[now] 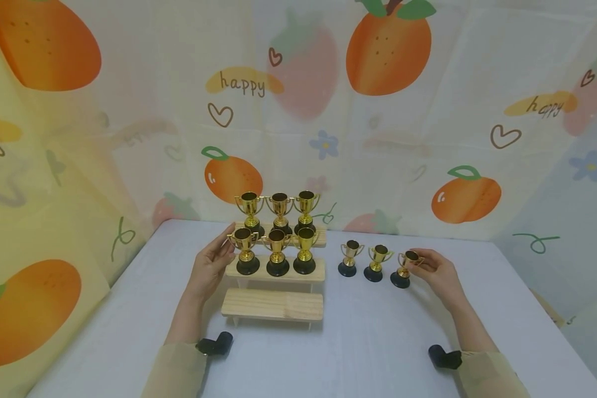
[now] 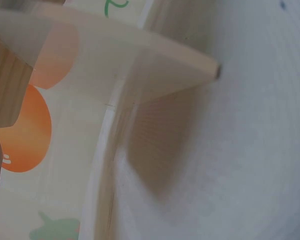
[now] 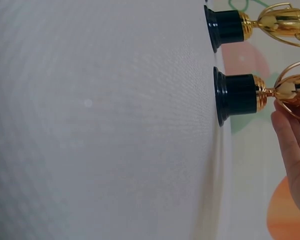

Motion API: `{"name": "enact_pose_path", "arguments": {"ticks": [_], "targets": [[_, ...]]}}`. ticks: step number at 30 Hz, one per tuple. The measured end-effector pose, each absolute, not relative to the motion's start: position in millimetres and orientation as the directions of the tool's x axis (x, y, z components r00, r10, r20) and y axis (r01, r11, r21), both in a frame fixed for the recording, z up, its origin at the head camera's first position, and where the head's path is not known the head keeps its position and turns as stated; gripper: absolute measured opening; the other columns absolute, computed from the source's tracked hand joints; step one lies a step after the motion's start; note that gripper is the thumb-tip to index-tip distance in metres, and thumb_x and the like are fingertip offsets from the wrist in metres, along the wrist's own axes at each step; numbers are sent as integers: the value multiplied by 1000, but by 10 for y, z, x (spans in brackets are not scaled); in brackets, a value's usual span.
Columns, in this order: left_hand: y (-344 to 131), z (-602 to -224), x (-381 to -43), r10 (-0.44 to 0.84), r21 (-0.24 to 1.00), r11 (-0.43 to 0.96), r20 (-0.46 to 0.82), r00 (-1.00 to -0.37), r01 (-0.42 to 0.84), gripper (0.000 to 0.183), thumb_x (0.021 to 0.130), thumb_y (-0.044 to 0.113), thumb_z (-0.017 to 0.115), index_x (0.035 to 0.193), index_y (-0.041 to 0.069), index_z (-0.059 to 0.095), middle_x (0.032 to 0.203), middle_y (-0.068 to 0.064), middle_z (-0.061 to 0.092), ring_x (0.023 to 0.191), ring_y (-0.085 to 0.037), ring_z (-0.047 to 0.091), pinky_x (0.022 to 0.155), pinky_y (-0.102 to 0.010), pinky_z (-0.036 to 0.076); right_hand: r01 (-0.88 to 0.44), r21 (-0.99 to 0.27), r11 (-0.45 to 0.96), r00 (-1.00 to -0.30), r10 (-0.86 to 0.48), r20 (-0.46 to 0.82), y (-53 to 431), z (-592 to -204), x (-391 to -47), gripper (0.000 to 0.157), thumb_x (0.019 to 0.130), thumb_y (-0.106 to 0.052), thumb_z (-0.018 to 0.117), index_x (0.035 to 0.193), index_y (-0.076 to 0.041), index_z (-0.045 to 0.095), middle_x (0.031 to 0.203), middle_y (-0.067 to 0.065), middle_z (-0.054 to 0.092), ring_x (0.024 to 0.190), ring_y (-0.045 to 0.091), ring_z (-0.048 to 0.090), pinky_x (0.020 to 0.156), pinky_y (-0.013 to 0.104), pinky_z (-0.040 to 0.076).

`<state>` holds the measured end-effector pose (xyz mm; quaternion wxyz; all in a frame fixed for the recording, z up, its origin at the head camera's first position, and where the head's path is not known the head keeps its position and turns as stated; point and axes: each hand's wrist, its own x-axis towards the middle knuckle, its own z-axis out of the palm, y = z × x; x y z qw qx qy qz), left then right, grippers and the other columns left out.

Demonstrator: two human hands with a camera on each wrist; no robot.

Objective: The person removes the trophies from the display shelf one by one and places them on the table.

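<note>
A stepped wooden stand [image 1: 273, 305] has three boards, with three gold trophies on black bases standing on each of the upper two; the lowest is bare. My left hand [image 1: 206, 265] is at the stand's left side, beside the left trophy [image 1: 244, 241] of the middle board. Whether it grips the board or the trophy is hidden. In the left wrist view, a board end [image 2: 10, 85] and a sliver of finger show. My right hand [image 1: 440, 276] pinches the cup of the rightmost trophy [image 1: 403, 276], which stands upright on the table.
Beside the stand, two more trophies [image 1: 349, 264] [image 1: 375, 270] stand upright in the row on the white-covered table [image 1: 368, 354]. A fruit-printed cloth [image 1: 403, 127] hangs close behind the table's back edge. Black wrist cameras [image 1: 218, 344] [image 1: 445, 357] sit on both forearms.
</note>
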<state>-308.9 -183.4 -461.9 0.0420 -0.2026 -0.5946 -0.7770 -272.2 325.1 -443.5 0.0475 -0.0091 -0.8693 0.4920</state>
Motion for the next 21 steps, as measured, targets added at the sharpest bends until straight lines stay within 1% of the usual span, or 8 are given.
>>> {"name": "enact_pose_path", "arguments": {"ticks": [5,8,11,13,15,16,18,21], "targets": [[-1835,-4618,-3085,176,905,-294,367,-914,307,66,92,-16,48,152,-8,21,163,2,31,131,10,48,114,-14,37,-25,-849,528,-995,70,73,3242,-4427,-2720,55,94,-30,68,140,-4,51,129,23,62,89,-13,59,79,6,53],[-1835,-4614,-3084,178,903,-299,371,-911,309,66,92,-16,48,152,-8,21,162,6,34,131,10,48,114,-13,38,-13,-839,545,-994,87,72,3231,-4407,-2717,58,93,-34,68,141,-6,51,131,21,61,93,-7,60,81,9,53],[-1836,-4608,-3086,177,899,-308,377,-909,312,65,92,-16,47,152,-8,22,158,12,39,131,10,48,113,-13,39,1,-823,568,-989,120,82,3215,-4387,-2724,63,92,-42,68,141,-9,51,137,17,59,108,7,59,90,15,52],[-1837,-4607,-3088,178,896,-312,381,-907,316,65,92,-16,48,152,-8,22,156,15,42,132,10,48,113,-13,39,1,-825,565,-984,147,99,3200,-4375,-2731,65,90,-45,68,142,-9,50,142,14,57,120,18,57,101,24,53],[-1839,-4609,-3091,181,896,-315,380,-907,313,65,92,-16,49,152,-7,23,154,17,43,132,10,48,114,-13,38,5,-835,551,-976,183,115,3181,-4362,-2731,66,90,-47,68,142,-9,50,145,13,54,131,25,51,114,33,49],[-1840,-4611,-3091,183,897,-315,380,-907,312,65,92,-16,49,152,-7,23,155,16,42,132,10,48,114,-14,38,4,-842,540,-972,201,124,3169,-4354,-2728,66,90,-46,68,142,-9,50,146,14,54,135,26,50,118,37,45],[-1842,-4616,-3092,186,900,-310,373,-909,307,66,93,-15,49,152,-7,22,157,14,40,132,11,48,114,-14,37,-3,-856,516,-961,235,145,3138,-4333,-2722,65,90,-44,69,141,-9,50,146,15,53,137,27,48,121,44,40],[-1845,-4622,-3090,188,905,-300,366,-912,301,66,93,-15,49,152,-7,22,161,8,34,132,11,47,114,-13,37,-13,-872,490,-944,282,173,3077,-4290,-2713,63,90,-41,71,141,-10,51,147,13,54,138,26,48,122,43,38]]}}
